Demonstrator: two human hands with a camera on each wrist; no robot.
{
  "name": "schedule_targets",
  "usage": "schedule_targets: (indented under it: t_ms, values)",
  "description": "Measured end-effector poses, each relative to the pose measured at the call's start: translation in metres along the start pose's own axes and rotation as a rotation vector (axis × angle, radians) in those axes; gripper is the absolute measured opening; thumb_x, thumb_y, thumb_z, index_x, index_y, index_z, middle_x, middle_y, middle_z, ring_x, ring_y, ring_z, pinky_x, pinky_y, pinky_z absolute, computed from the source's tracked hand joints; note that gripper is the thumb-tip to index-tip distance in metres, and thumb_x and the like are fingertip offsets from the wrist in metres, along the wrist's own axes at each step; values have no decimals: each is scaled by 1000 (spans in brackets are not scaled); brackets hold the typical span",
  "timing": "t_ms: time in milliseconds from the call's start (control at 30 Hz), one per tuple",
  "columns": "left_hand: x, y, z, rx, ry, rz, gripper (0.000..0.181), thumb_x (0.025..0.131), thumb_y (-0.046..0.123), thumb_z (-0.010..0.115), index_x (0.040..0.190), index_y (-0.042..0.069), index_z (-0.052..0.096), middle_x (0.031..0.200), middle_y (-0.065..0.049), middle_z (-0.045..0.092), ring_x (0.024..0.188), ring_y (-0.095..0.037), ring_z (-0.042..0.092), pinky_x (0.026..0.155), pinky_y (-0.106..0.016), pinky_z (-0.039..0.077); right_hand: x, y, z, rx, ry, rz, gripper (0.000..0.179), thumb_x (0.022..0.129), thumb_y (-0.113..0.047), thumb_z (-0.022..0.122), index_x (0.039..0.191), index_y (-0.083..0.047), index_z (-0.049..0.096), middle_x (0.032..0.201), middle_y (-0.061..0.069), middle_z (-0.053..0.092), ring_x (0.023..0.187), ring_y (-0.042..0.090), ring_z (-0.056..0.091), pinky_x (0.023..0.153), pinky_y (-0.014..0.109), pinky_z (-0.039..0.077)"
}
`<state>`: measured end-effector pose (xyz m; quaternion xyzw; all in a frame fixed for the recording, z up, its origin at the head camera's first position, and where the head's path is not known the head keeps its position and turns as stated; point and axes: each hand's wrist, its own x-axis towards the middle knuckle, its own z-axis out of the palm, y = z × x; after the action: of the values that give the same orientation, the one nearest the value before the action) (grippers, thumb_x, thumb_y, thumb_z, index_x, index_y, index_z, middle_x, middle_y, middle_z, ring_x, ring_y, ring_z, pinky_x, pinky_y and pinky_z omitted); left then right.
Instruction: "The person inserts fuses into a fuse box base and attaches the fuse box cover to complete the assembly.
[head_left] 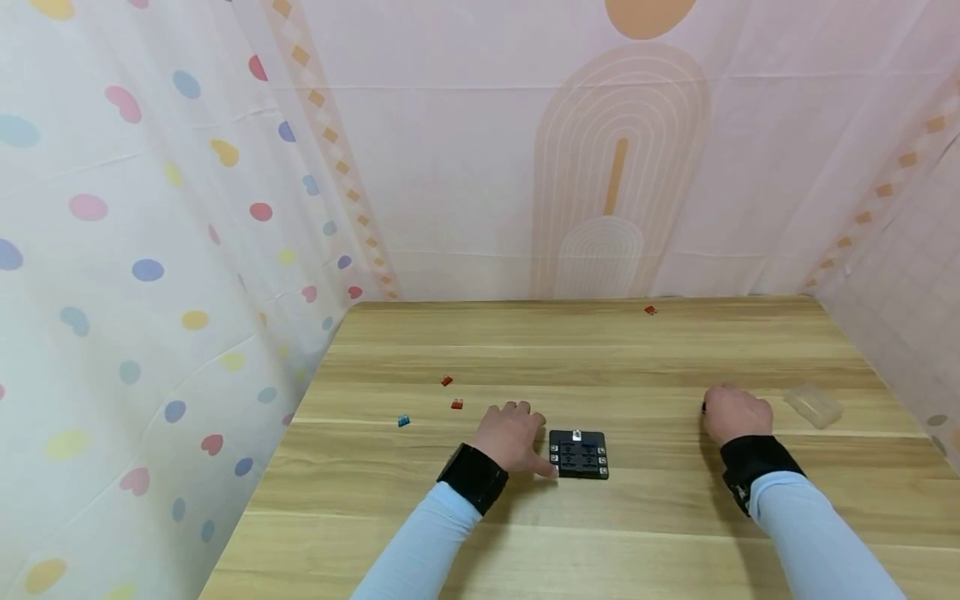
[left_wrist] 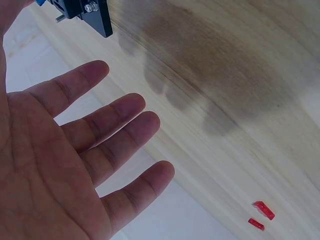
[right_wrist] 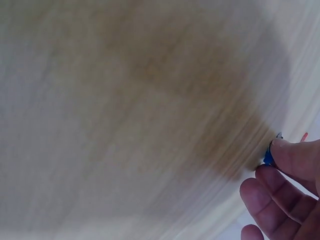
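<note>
Black plastic: a flat block (head_left: 579, 454) with metal screw terminals, lying on the wood-grain table (head_left: 637, 533) between the hands, nearer the left. Detail in its middle too fine to read.

Left hand (head_left: 510, 436): fingers straight and apart, thumb reaching to the block's near left corner. Tip overlaps it; whether it presses, cannot tell. Left wrist view crops the block to one corner and a screw at the top edge; the thumb is mostly out of that frame. Blue scrap (left_wrist: 40, 2) up there too, cut off, identity unclear.

Right hand (head_left: 735, 414): thumb and forefinger clamped on a small blue piece (right_wrist: 269, 156), much of it covered by the digits. From the head, only a dark speck at the hand's left edge. Other fingers curled, partly outside the right wrist frame. Red sliver (right_wrist: 304, 136) beyond the thumb, largely hidden.

Left of the left hand: two red pieces (head_left: 457, 404) and a second blue piece (head_left: 403, 421), markings illegible. Another red piece (head_left: 650, 309) near the table's far edge, shape hard to make out. Clear plastic case (head_left: 814, 406) just right of the right hand, outline faint. Pale blue sleeves (head_left: 420, 542) run off the bottom; table's near edge out of frame.
</note>
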<state>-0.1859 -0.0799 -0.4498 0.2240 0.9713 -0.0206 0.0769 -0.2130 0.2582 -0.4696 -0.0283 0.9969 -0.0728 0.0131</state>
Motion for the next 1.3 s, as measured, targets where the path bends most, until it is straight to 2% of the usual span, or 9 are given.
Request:
schedule_targets:
  t_ms: [200, 600, 1300]
  values:
    - [-1, 0, 0, -11, -7, 0, 79, 68, 68, 78, 127, 17, 65, 117, -4, 63, 111, -25, 57, 91, -43, 48, -1, 0, 2, 5, 26, -6, 18, 86, 5, 54, 75, 0, 67, 70, 14, 58, 62, 29, 60, 53, 48, 49]
    - [-1, 0, 1, -2, 0, 8, 78, 67, 68, 79, 125, 17, 67, 114, -3, 63, 110, -24, 58, 89, -43, 48, -4, -3, 1, 13, 45, 12, 21, 86, 6, 52, 71, 0, 65, 67, 16, 57, 62, 34, 61, 54, 51, 48]
    - [-2, 0, 2, -10, 4, 15, 78, 68, 69, 79, 125, 17, 66, 113, -3, 63, 108, -24, 58, 87, -42, 49, -4, -2, -1, 11, 10, 30, 21, 86, 5, 53, 69, -2, 63, 64, 12, 56, 60, 29, 59, 56, 50, 48]
